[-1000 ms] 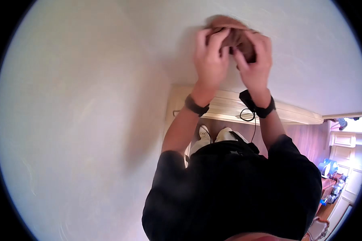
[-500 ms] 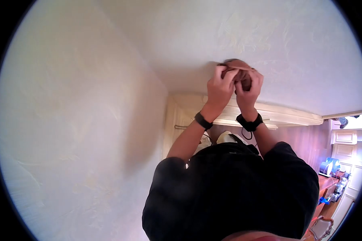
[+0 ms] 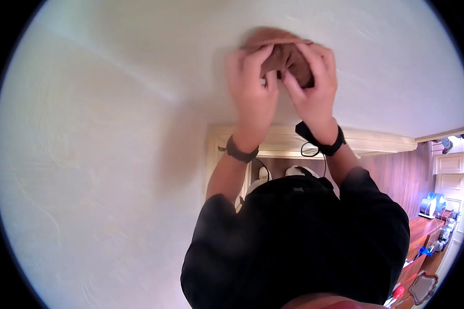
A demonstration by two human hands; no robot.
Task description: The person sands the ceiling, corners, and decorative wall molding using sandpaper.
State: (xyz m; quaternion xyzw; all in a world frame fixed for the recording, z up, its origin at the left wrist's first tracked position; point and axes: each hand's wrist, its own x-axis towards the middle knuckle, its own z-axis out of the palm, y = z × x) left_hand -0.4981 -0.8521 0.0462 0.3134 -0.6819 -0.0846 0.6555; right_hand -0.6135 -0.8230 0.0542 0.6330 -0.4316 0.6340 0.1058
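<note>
A bunched brown cloth (image 3: 295,64), with a lighter ribbed edge along its top, is held up between both hands in front of the pale wall. My left hand (image 3: 252,90) grips its left side with bent fingers, a little blurred by motion. On the other side, my right hand (image 3: 317,85) has its fingers curled over the cloth and its thumb pressed in near the middle. Folds hide some of the fingertips. Whether the cloth touches the wall, I cannot tell. A black band circles each wrist, and a thin black cable hangs by them.
Pale textured wall (image 3: 87,154) fills the left and top, meeting at a corner. Below the hands runs a cream ledge or moulding (image 3: 376,143). To the right are a wooden floor, a reddish wooden table (image 3: 428,232) with several items, and a chair (image 3: 424,287).
Both hands and the brown cloth have moved up and left, and appear larger. The cloth looks more spread between the fingers.
</note>
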